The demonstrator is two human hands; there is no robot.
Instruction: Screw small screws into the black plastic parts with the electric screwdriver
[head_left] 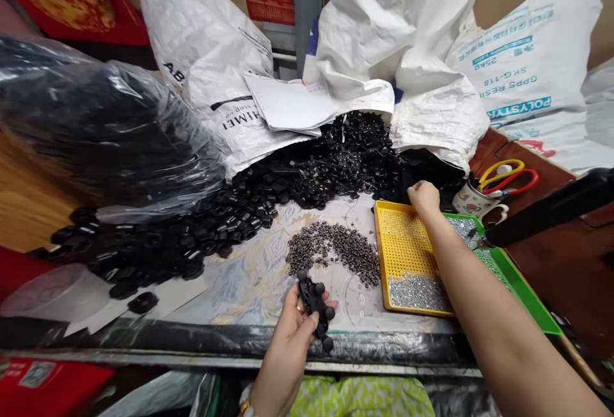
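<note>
My left hand (293, 327) grips a black plastic part (315, 305) with round knobs, held just above the table's near edge. My right hand (424, 198) reaches forward with its fingers curled at the edge of the big heap of black plastic parts (268, 196), just past the yellow perforated tray (407, 247); whether it holds a piece I cannot tell. A small pile of dark metal bits (336, 251) lies on the patterned tabletop (254, 276) between both hands. Small silvery pieces (416, 290) fill the yellow tray's near end.
A green tray (520, 292) sits under the yellow one. White sacks (407, 39) spill the parts at the back. A clear bag of black parts (96, 123) bulks at left. A mug (474, 203) holds scissors (511, 177) at right. Papers (288, 103) rest on a sack.
</note>
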